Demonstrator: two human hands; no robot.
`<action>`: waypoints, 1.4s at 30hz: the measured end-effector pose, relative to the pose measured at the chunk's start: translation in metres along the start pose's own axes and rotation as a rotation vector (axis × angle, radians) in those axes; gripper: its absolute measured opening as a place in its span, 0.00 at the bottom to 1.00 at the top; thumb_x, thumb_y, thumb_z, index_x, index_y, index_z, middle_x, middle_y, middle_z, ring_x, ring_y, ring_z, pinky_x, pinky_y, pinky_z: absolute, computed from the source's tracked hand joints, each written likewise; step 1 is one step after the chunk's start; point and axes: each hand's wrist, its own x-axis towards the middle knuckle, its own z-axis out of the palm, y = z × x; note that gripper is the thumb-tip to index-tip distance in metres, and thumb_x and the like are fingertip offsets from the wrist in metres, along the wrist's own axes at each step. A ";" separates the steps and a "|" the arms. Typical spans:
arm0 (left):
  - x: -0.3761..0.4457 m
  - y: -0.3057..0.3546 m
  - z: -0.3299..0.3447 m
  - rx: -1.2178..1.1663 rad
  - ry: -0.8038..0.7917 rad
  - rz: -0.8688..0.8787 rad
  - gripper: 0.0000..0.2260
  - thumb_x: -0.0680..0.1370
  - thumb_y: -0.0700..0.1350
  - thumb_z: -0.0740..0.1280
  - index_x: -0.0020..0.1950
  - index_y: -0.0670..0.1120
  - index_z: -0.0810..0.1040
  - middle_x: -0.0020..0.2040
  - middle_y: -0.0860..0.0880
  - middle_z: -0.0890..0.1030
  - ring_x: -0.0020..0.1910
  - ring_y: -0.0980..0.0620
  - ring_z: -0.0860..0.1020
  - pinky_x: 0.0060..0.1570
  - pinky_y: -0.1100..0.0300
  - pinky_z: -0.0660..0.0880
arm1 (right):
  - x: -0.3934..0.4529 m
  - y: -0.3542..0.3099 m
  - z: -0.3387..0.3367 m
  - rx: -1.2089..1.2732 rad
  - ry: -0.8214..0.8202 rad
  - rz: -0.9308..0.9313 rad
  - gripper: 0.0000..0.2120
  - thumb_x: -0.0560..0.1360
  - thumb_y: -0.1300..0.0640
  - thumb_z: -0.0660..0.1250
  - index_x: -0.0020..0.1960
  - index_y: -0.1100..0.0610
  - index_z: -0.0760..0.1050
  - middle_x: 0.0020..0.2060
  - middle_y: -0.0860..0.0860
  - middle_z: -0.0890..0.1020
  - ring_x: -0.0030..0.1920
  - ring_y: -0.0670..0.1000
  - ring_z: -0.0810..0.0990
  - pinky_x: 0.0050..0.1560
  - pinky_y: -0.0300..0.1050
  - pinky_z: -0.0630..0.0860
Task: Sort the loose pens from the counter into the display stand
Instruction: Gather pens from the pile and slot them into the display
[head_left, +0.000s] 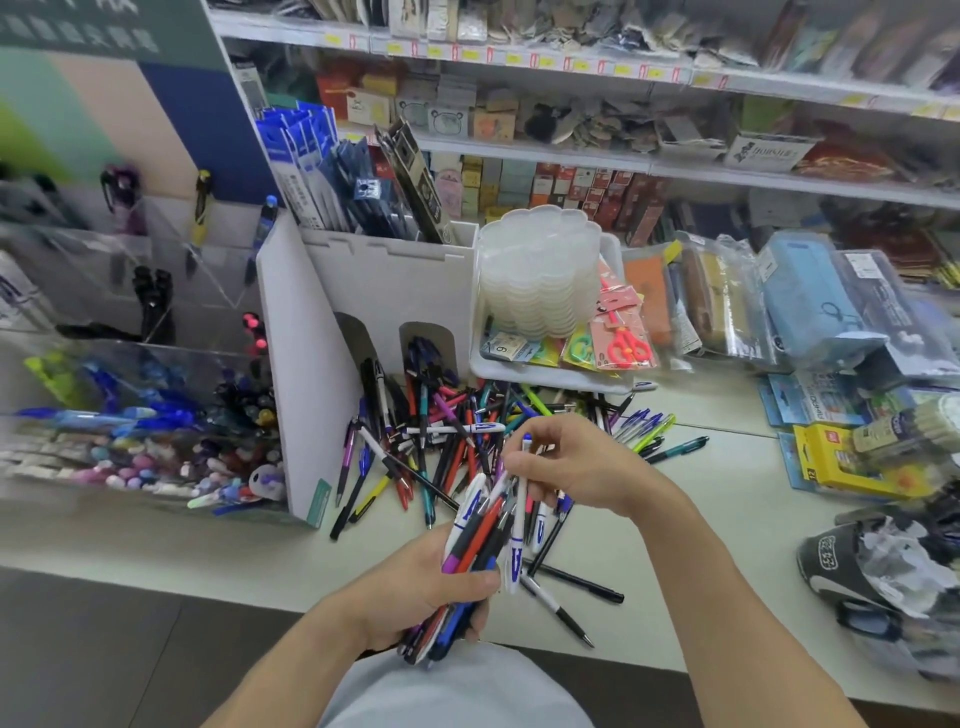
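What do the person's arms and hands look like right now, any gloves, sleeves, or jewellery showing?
Both arms are bare up to the bottom edge of the frame, with no sleeves showing. The left hand and the right hand wear no gloves, and no rings, watch or wristband can be seen on either. The only clothing in view is a light grey garment at the bottom centre, between the forearms.

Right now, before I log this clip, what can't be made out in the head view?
- Display stand: blurred at the left edge, so its pens cannot be told apart.
- Bundle of pens: lower ends hidden by the left hand; count unclear.
- Right hand: fingertips are among the bundle, so which pen it pinches is uncertain.
- Pile of pens: print too small to read.
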 end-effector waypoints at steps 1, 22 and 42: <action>-0.001 0.001 -0.001 0.006 0.012 0.004 0.16 0.79 0.40 0.71 0.61 0.36 0.69 0.42 0.37 0.77 0.38 0.42 0.77 0.41 0.50 0.77 | 0.000 -0.002 -0.002 -0.008 0.013 -0.001 0.06 0.81 0.56 0.69 0.50 0.58 0.80 0.31 0.51 0.82 0.32 0.50 0.79 0.37 0.43 0.77; -0.007 -0.006 0.014 -0.628 0.470 0.237 0.18 0.72 0.34 0.69 0.61 0.34 0.74 0.51 0.33 0.83 0.47 0.36 0.84 0.46 0.47 0.83 | -0.043 0.040 0.061 0.972 0.406 0.063 0.02 0.78 0.68 0.68 0.48 0.65 0.75 0.35 0.60 0.83 0.37 0.56 0.85 0.39 0.41 0.83; -0.022 -0.017 0.011 -0.359 0.641 0.141 0.15 0.77 0.38 0.70 0.63 0.40 0.76 0.49 0.37 0.85 0.45 0.41 0.85 0.48 0.44 0.82 | -0.039 0.029 0.076 0.173 -0.008 0.040 0.10 0.75 0.47 0.76 0.48 0.53 0.82 0.43 0.50 0.87 0.41 0.51 0.85 0.42 0.46 0.81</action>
